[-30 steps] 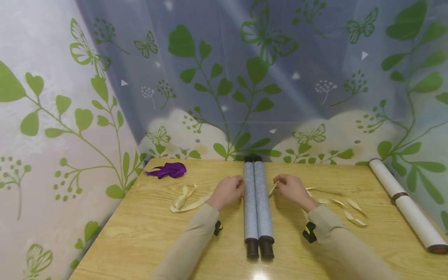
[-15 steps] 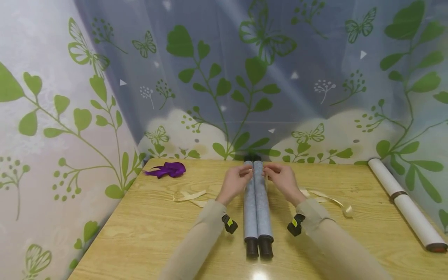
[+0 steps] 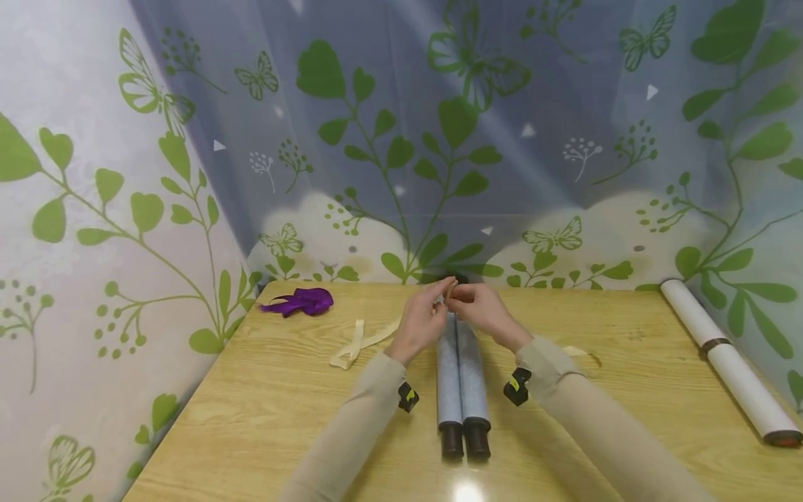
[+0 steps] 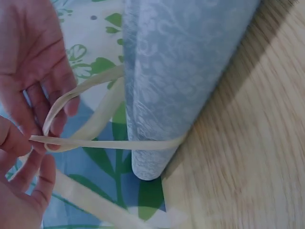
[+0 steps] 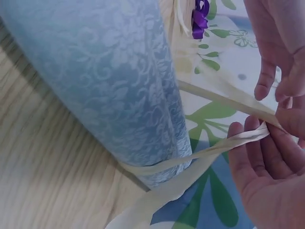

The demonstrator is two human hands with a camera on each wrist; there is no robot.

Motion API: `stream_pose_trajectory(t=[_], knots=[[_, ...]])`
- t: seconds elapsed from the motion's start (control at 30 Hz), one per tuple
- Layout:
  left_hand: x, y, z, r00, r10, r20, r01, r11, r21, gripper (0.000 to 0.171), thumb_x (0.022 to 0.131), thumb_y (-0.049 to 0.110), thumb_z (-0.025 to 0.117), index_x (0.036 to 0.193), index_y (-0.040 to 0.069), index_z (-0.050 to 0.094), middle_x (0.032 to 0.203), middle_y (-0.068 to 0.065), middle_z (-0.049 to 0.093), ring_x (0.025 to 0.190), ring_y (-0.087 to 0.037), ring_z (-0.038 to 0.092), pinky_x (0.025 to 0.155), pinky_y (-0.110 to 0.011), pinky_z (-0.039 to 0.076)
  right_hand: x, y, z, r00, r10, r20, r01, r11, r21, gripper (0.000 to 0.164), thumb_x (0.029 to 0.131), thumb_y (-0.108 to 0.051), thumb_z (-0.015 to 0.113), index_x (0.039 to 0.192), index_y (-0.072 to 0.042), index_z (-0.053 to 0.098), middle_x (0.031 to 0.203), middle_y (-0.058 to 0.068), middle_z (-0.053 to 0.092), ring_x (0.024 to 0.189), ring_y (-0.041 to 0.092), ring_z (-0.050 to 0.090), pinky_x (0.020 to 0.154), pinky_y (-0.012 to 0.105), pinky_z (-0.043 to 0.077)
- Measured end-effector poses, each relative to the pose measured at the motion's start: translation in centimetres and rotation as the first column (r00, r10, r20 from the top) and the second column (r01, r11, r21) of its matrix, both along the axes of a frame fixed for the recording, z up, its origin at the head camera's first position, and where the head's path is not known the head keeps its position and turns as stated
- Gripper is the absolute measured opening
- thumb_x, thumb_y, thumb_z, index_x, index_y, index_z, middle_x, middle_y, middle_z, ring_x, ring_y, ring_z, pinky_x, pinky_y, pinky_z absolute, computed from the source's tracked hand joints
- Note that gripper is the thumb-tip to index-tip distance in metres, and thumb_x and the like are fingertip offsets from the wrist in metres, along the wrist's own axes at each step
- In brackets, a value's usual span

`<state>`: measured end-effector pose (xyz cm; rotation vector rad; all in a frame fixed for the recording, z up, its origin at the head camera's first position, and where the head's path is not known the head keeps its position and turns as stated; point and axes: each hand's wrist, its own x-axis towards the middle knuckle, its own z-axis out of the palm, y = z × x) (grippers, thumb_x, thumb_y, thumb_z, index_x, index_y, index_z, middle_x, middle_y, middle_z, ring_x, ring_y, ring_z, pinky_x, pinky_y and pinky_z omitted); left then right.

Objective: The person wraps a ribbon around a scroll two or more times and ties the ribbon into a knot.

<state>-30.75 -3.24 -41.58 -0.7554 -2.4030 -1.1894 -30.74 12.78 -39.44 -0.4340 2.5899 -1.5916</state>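
A pair of light blue patterned scroll rolls [image 3: 461, 376] with dark end knobs lies side by side on the wooden table. Near their far end, a cream ribbon [image 4: 114, 144] passes round them, its strands crossing between my hands. My left hand [image 3: 419, 324] pinches one strand. From the other side my right hand [image 3: 486, 314] holds the ribbon at its fingertips, close against the left fingers. In the right wrist view, the strands of ribbon [image 5: 214, 148] meet at the fingers of both hands. One loose ribbon tail [image 3: 354, 345] trails on the table to the left.
A bunched purple ribbon [image 3: 301, 302] lies at the table's back left. Along the right edge rests a white rolled scroll [image 3: 734, 366] with a brown band. A leaf-printed curtain [image 3: 376, 174] stands behind the table [image 3: 251, 418].
Both hands have come inward from either side of the rolls and now meet above their far end, bringing the ribbon strands together. The loose tails have been drawn in towards the rolls.
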Motion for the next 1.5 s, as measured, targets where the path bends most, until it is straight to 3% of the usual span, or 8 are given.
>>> stream_pose_trajectory(t=[0.07,0.33,0.47,0.63,0.9,1.13,1.27,1.5], knots=[[0.0,0.0,0.0,1.0,-0.008,-0.024,0.008,1.0,-0.024,0.057,0.087,-0.01,0.048,0.14,0.009,0.054,0.135,-0.01,0.061,0.113,-0.021,0.058,0.076,-0.027,0.048,0.0,-0.2,0.2,1.0,0.002,0.001,-0.002,1.0,-0.007,0.03,0.1,-0.018,0.056,0.121,0.0,0.066,0.121,0.019,0.066,0.107,0.031,0.064,0.086,0.044,0.056],[0.1,-0.2,0.0,0.999,-0.017,0.047,0.018,1.0,-0.021,0.057,0.094,-0.007,0.044,0.148,0.011,0.043,0.136,-0.012,0.057,0.12,-0.025,0.055,0.075,-0.03,0.045,-0.2,-0.6,0.6,0.997,-0.035,0.075,0.046,0.988,-0.147,0.031,0.102,-0.027,0.052,0.108,0.001,0.063,0.104,0.016,0.066,0.085,0.027,0.064,0.082,0.048,0.056],[-0.1,-0.1,-0.1,0.991,-0.044,0.127,0.036,0.997,0.064,0.055,0.097,-0.001,0.048,0.149,0.014,0.039,0.13,-0.011,0.062,0.093,-0.021,0.063,0.063,-0.025,0.047,-0.2,-0.5,0.9,0.993,-0.015,0.113,0.043,0.969,-0.245,0.03,0.104,-0.027,0.048,0.106,0.001,0.059,0.09,0.009,0.062,0.074,0.019,0.059,0.071,0.037,0.055],[-0.3,0.0,-0.4,0.981,-0.07,0.183,0.047,0.991,0.125,0.056,0.099,0.005,0.051,0.151,0.017,0.035,0.118,-0.011,0.067,0.061,-0.016,0.055,0.054,-0.024,0.044,-0.4,-0.3,1.2,0.99,0.021,0.139,0.022,0.954,-0.3,0.032,0.105,-0.029,0.046,0.107,0.0,0.059,0.088,0.006,0.059,0.071,0.018,0.056,0.065,0.032,0.052],[-0.4,-0.1,-0.5,0.984,-0.015,0.177,-0.029,0.97,0.241,0.048,0.103,0.01,0.046,0.149,0.018,0.034,0.095,-0.008,0.067,0.087,-0.032,0.064,0.073,-0.029,0.051,-0.4,-0.1,1.0,0.986,-0.077,0.149,0.121,0.942,-0.313,0.033,0.105,-0.029,0.046,0.108,0.002,0.057,0.092,0.009,0.06,0.079,0.021,0.06,0.07,0.036,0.053],[-0.2,-0.3,-0.6,0.985,-0.05,0.168,-0.011,0.938,0.347,0.043,0.106,0.018,0.041,0.148,0.023,0.034,0.079,-0.015,0.059,0.059,-0.018,0.057,0.052,-0.026,0.043,-0.5,-0.1,0.7,0.977,-0.156,0.147,0.195,0.931,-0.31,0.034,0.105,-0.028,0.045,0.106,0.004,0.057,0.098,0.01,0.063,0.084,0.014,0.067,0.075,0.037,0.057],[0.0,-0.4,-0.8,0.97,-0.107,0.219,0.02,0.931,0.365,0.041,0.106,0.018,0.041,0.146,0.022,0.036,0.076,-0.019,0.056,0.046,-0.014,0.042,0.044,-0.025,0.033,-0.4,-0.1,0.8,0.974,-0.164,0.155,0.206,0.926,-0.317,0.037,0.105,-0.028,0.044,0.113,0.006,0.057,0.11,0.017,0.063,0.09,0.014,0.066,0.075,0.032,0.057],[0.2,0.0,-1.9,0.919,-0.136,0.371,0.03,0.96,0.277,0.036,0.101,0.013,0.05,0.137,0.015,0.042,0.077,-0.016,0.068,0.045,-0.013,0.043,0.044,-0.025,0.031,-0.5,-0.3,0.8,0.969,-0.167,0.185,0.221,0.916,-0.334,0.035,0.105,-0.03,0.044,0.112,0.002,0.057,0.115,0.018,0.063,0.091,0.019,0.061,0.072,0.027,0.055]])
